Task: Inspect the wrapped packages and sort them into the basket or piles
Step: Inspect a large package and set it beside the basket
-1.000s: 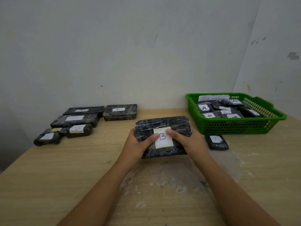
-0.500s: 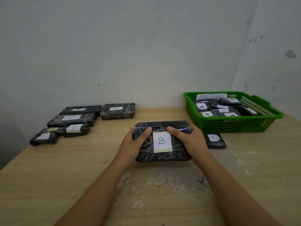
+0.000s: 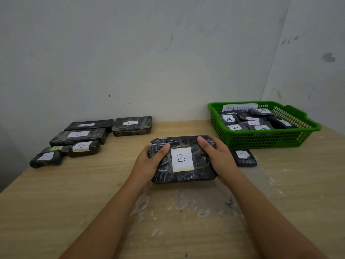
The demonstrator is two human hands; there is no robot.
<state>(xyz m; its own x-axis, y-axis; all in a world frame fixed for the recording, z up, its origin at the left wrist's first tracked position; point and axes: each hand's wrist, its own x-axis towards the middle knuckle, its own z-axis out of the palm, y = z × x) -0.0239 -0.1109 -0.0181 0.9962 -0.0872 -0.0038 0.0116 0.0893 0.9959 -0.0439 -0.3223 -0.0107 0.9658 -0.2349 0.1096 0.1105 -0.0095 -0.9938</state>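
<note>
A pale, scuffed wall meets in a corner behind a light wooden table (image 3: 56, 202) whose near middle is smeared with whitish residue. Over that patch, both hands hold a large black rectangular package wrapped in clear film (image 3: 182, 143), its white paper label marked "B" (image 3: 182, 159) facing up. The left hand (image 3: 149, 163) grips the package's left end, thumb laid across the top and fingers curled underneath; the right hand (image 3: 220, 159) grips the right end the same way. Whether the package rests on the table or is lifted just above it cannot be told.

Just beside the right hand lies a small black wrapped package labelled "B" (image 3: 243, 157), flat on the table in front of a green plastic lattice basket (image 3: 261, 140). The basket holds several black wrapped packages with "A" labels (image 3: 229, 119) and a white paper sign (image 3: 239, 107) leaning at its back wall.

Well apart, at the table's far left, a group of black wrapped packages (image 3: 78, 136) of differing sizes lies in rows, their labels reading "A" or "B".
</note>
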